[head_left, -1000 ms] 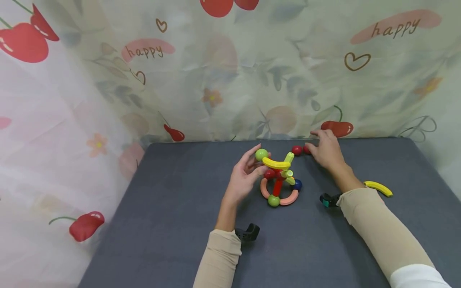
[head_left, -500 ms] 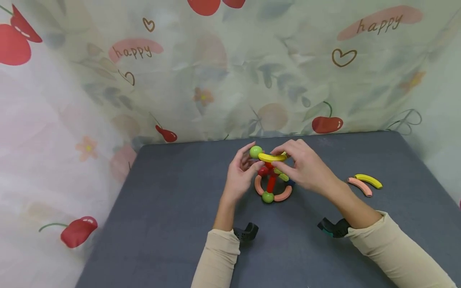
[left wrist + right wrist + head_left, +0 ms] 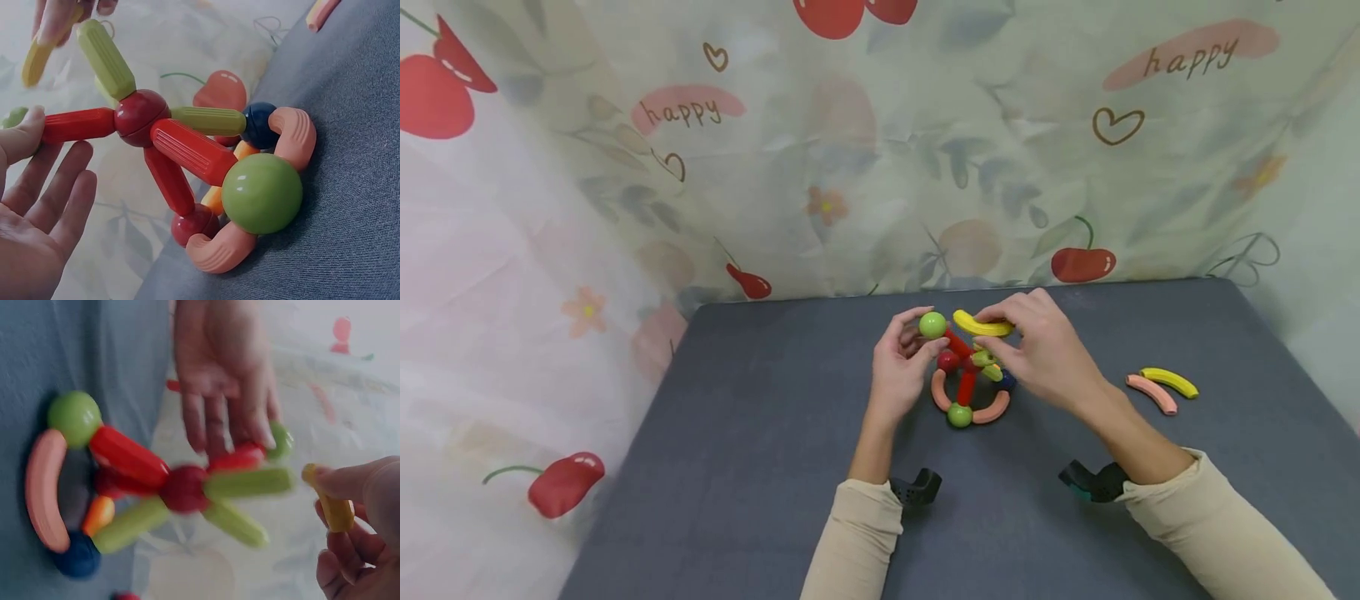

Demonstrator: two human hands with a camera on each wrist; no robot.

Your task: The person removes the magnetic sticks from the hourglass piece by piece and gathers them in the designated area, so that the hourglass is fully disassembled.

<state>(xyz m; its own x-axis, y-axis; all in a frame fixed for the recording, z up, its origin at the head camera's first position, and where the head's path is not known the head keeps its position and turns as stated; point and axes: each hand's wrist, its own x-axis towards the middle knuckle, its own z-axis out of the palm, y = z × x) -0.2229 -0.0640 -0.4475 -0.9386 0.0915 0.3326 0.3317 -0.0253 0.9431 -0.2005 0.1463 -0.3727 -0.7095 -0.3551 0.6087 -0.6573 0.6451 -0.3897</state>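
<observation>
My left hand (image 3: 900,367) pinches the top of a magnetic-stick model, where a red stick (image 3: 78,125) meets a green ball (image 3: 932,325). A dark red ball (image 3: 142,117) at the model's middle joins red and yellow-green sticks (image 3: 106,59). Its base ring on the table has pink curved sticks (image 3: 991,408), a larger green ball (image 3: 262,194), a blue ball (image 3: 76,555) and another red ball (image 3: 195,225). My right hand (image 3: 1047,346) pinches a yellow curved stick (image 3: 983,323) between thumb and fingers. That stick is apart from the model, just right of the upper green ball.
On the dark table (image 3: 775,450), a pink curved stick (image 3: 1152,394) and a yellow curved stick (image 3: 1169,382) lie to the right. A red ball (image 3: 127,596) shows at the bottom of the right wrist view. A patterned cloth (image 3: 850,150) hangs behind.
My right hand has come from the red balls at the back to the yellow curved stick on the model's top and pulled it off to the right. The left hand keeps its hold.
</observation>
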